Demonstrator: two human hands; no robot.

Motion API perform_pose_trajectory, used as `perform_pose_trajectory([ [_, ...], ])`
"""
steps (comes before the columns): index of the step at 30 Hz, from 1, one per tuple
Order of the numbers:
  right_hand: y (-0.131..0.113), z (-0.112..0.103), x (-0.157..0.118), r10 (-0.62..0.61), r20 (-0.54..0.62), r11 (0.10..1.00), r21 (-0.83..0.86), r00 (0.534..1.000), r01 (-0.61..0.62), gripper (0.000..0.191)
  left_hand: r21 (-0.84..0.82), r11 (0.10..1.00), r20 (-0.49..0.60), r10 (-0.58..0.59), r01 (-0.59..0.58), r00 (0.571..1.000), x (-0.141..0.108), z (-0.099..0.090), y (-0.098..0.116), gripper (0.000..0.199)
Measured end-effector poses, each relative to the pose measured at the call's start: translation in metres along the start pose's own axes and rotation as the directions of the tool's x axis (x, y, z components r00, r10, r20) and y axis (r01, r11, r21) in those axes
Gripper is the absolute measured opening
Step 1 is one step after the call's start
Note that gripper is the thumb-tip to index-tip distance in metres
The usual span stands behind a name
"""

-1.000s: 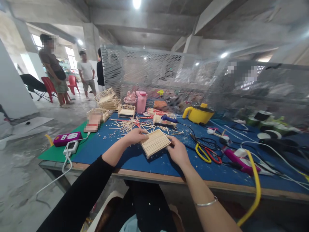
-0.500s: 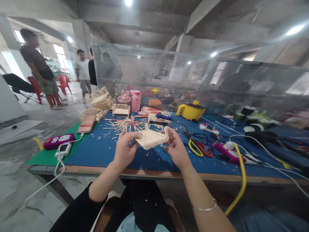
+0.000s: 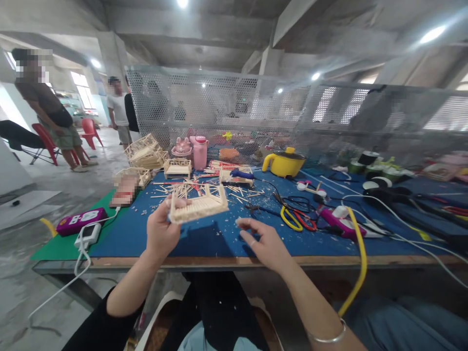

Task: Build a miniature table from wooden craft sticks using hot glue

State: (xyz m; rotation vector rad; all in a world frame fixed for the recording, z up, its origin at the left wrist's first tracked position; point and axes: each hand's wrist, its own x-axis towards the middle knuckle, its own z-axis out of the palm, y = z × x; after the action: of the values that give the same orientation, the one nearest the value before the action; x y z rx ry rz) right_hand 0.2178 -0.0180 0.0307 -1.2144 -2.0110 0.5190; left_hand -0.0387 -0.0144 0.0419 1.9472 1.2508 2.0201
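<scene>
My left hand (image 3: 163, 226) grips one end of a small wooden stick model (image 3: 199, 207), shaped like a miniature bed or bench with raised ends. The model is held tilted above the blue mat (image 3: 135, 239). My right hand (image 3: 260, 240) hovers over the mat to the right of it, fingers apart and holding nothing. Dark-handled pliers (image 3: 265, 210) lie just beyond that hand. Behind the model, loose wooden sticks (image 3: 186, 187) are scattered in a heap. A blue glue gun or similar corded tool (image 3: 242, 174) rests across another small stick model (image 3: 234, 180).
Finished-looking stick models (image 3: 146, 152) are stacked at the back left, near a pink bottle (image 3: 200, 152). A yellow pot (image 3: 285, 163) stands at the back. Scissors (image 3: 291, 219), cables and a purple power strip (image 3: 341, 225) lie right; another purple strip (image 3: 81, 222) lies left. Two people stand far left.
My right hand has let go of the stick model and moved slightly away from it. My left hand has carried the model to the left. The view has shifted a little.
</scene>
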Motion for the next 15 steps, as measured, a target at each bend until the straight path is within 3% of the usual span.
perform_pose_trajectory([
  [3,-0.017,0.019,-0.015,-0.177,0.294,0.962,-0.149,0.939,0.228,0.041,0.147,0.937,0.061,0.312,-0.318,0.948,-0.008,-0.006,0.003,0.014],
  [5,-0.024,0.029,-0.019,-0.174,0.436,0.937,-0.204,0.883,0.285,0.051,0.220,0.852,0.094,0.466,-0.475,0.880,-0.012,-0.007,0.005,0.019],
  [7,-0.022,0.031,-0.017,-0.115,0.465,0.930,-0.260,0.878,0.260,0.056,0.270,0.791,0.111,0.541,-0.549,0.834,-0.014,-0.006,0.006,0.021],
  [9,-0.014,0.026,-0.011,-0.032,0.418,0.932,-0.317,0.908,0.178,0.057,0.307,0.771,0.108,0.554,-0.558,0.826,-0.014,-0.005,0.008,0.021],
  [11,-0.002,0.017,-0.005,0.026,0.303,0.935,-0.344,0.953,0.084,0.059,0.345,0.776,0.110,0.526,-0.529,0.843,-0.012,-0.004,0.010,0.021],
  [13,0.005,0.008,-0.003,-0.001,0.135,0.951,-0.308,0.991,0.043,0.063,0.379,0.777,0.145,0.486,-0.502,0.862,-0.011,-0.003,0.012,0.020],
  [15,0.005,0.003,-0.006,-0.097,-0.072,0.964,-0.255,0.993,0.075,0.065,0.405,0.772,0.208,0.444,-0.489,0.872,-0.009,-0.001,0.014,0.020],
])
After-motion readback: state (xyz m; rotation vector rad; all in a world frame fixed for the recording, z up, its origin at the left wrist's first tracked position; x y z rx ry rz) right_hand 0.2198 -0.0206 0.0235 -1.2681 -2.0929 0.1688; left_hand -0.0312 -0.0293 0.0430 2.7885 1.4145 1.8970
